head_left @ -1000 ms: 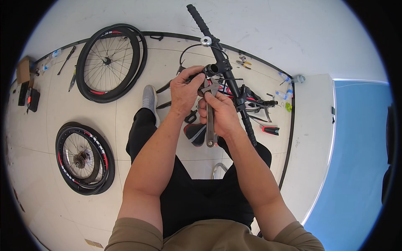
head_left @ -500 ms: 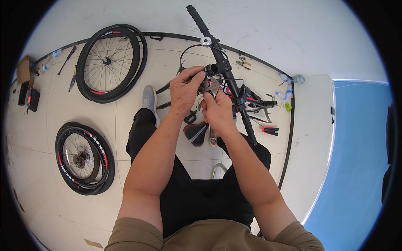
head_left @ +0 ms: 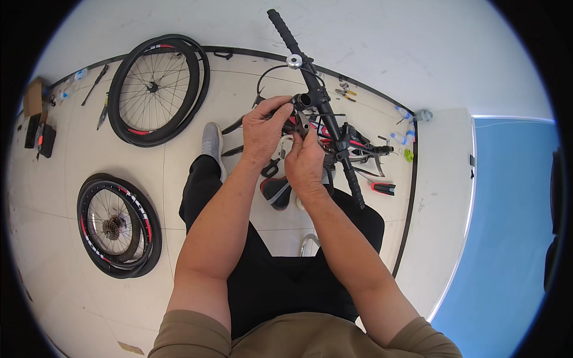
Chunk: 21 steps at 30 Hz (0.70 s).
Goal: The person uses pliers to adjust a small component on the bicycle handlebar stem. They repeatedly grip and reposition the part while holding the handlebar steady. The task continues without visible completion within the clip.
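Note:
My left hand (head_left: 262, 131) is closed on a small dark part just below and left of the open end of the black stem (head_left: 306, 100) on the handlebar (head_left: 328, 122). What exactly it grips is partly hidden by the fingers. My right hand (head_left: 305, 164) is closed round the handle of a steel adjustable wrench (head_left: 302, 124), whose head sits at that part beside my left thumb. The red, black and white bicycle frame (head_left: 364, 146) lies behind both hands, and a black saddle (head_left: 274, 192) is below them.
Two piles of wheels and tyres lie left (head_left: 154, 86), (head_left: 119, 227). A cardboard box (head_left: 34, 98) and black case (head_left: 46, 141) stand far left; pliers (head_left: 346, 93), plastic bottles (head_left: 403, 137) and a red-black part (head_left: 382, 188) are right, near a white ledge (head_left: 436, 191).
My right hand has turned with the wrench, its fingers rising and shifting left so that they cover most of the handle. My left hand has stayed in about the same place.

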### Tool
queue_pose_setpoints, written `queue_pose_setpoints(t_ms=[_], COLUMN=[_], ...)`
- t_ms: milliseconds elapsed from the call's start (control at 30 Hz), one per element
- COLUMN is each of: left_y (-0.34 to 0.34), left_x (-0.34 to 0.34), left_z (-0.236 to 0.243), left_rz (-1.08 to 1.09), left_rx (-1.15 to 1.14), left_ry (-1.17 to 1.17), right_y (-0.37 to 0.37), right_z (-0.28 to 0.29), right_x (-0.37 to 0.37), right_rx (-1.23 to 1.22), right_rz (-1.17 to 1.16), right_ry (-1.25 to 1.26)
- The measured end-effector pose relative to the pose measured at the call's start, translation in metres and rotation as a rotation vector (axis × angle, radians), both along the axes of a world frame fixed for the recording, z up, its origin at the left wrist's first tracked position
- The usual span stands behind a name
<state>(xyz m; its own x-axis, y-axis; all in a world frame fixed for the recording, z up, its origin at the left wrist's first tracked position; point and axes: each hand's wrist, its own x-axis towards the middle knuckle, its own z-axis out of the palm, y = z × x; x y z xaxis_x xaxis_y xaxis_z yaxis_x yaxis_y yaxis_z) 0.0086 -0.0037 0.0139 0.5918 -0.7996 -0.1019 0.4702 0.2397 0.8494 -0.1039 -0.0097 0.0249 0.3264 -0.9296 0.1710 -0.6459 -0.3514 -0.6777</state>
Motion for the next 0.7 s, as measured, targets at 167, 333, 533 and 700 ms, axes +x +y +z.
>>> queue_pose_setpoints(t_ms=[167, 333, 533, 700], left_y=[0.000, 0.000, 0.001, 0.001], left_x=[0.002, 0.002, 0.002, 0.003], left_z=[0.000, 0.000, 0.004, 0.001], left_rz=[-0.006, -0.019, -0.020, -0.003], left_rx=[0.008, -0.002, 0.070, 0.027], left_ry=[-0.019, -0.005, -0.081, 0.001], right_y=[-0.004, 0.003, 0.012, 0.006], right_z=[0.011, 0.007, 0.010, 0.054], right_x=[-0.009, -0.003, -0.016, -0.015], right_rx=[0.118, 0.155, 0.627, 1.064], right_rz=[0.070, -0.011, -0.106, -0.008], right_ry=[-0.030, -0.097, -0.527, -0.721])
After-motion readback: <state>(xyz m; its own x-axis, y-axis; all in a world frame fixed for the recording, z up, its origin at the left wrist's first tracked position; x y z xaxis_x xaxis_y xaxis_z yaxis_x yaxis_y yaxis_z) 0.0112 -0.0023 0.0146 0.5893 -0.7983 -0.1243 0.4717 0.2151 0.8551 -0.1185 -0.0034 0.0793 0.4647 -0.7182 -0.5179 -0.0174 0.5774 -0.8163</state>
